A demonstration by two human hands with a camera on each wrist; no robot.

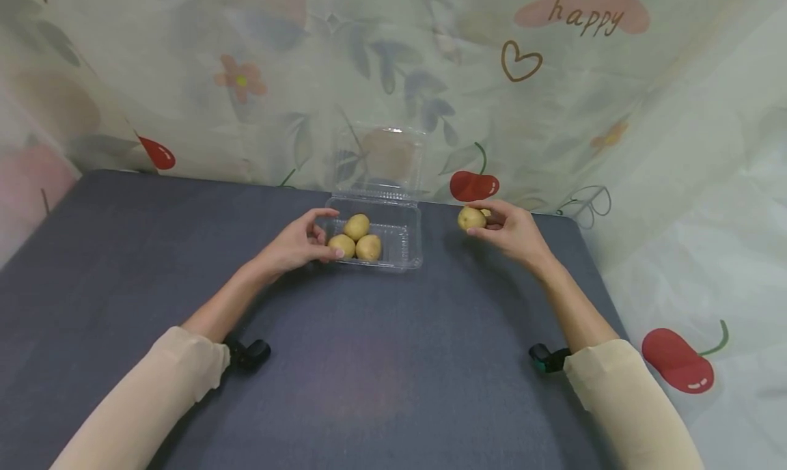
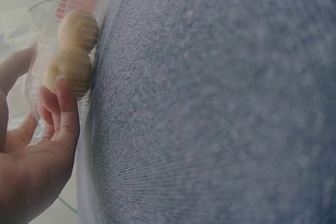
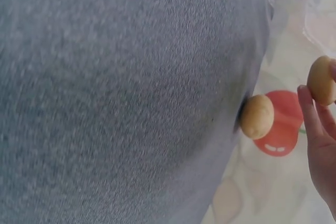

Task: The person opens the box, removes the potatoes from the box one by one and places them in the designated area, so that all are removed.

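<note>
A clear plastic clamshell box (image 1: 402,234) stands on the table with its lid (image 1: 379,159) raised at the back. Three potatoes, one of them at the rear (image 1: 356,227), sit in the box's left part. My left hand (image 1: 299,241) grips the box by its left end, thumb at the front corner and index finger at the back. Right of the box, my right hand (image 1: 507,231) pinches a potato (image 1: 471,218) between thumb and fingers, held above the table. Another potato (image 3: 257,117) lies on the table near its back edge, mostly hidden behind the right hand in the head view.
The dark grey table (image 1: 369,361) ends at the back against a patterned curtain (image 1: 258,135). A thin wire (image 1: 593,207) sticks out by the back right corner. A black strap device (image 1: 249,354) sits on the left wrist, another (image 1: 547,358) on the right.
</note>
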